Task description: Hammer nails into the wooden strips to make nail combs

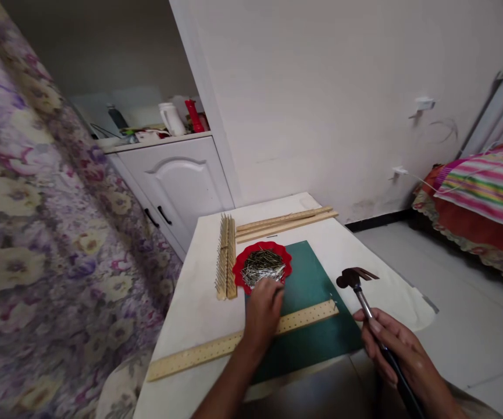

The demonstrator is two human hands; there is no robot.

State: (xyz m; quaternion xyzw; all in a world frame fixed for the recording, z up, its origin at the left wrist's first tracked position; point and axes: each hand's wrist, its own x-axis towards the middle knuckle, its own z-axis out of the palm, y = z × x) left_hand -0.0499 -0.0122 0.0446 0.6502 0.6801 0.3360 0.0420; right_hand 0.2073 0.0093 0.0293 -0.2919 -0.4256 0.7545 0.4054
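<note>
My left hand [262,311] reaches over a long wooden strip [199,355] to the near rim of a red dish [239,266] heaped with small metal nails [263,265]; its fingertips are bunched at the pile, and what they pinch is hidden. The strip lies across a green cutting mat [310,279], with a nail standing near its right end [333,300]. My right hand [397,349] is wrapped round the handle of a claw hammer [355,278], whose head hovers over the mat's right edge.
All this rests on a white table [199,273]. Strips studded with nails [226,256] stand left of the dish, and plain strips [284,222] lie at the far edge. A flowered curtain hangs left, a white cabinet [177,180] behind, a striped bed [491,192] right.
</note>
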